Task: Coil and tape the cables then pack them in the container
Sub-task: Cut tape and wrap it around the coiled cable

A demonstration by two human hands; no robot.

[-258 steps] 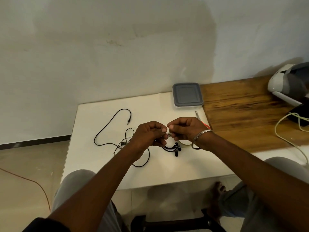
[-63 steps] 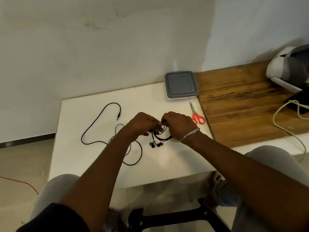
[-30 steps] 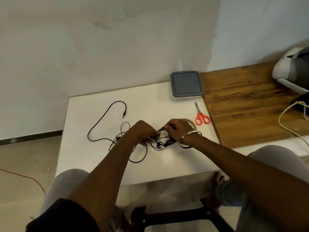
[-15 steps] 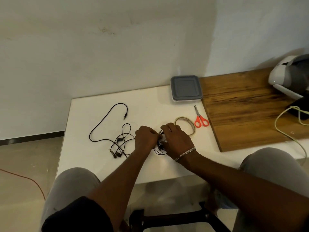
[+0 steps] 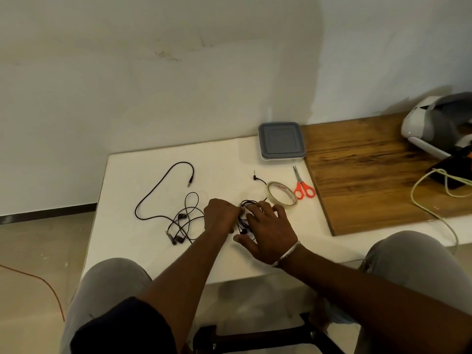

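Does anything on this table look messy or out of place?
Only the loose earphone cable, left of the left hand: it sprawls uncoiled in a tangle on the white table. The other cable is bunched where the left hand pinches it and the right hand presses on it. Nothing else stands out.

A plain room, likely in a home. It has a bare painted wall (image 5: 178, 72) (scuffed in places) and a tiled floor (image 5: 38, 246). A low white table (image 5: 115, 238) sits beside a wooden board (image 5: 370, 180).

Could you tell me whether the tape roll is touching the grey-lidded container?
Apart. The head view shows bare white table between the tape roll and the container.
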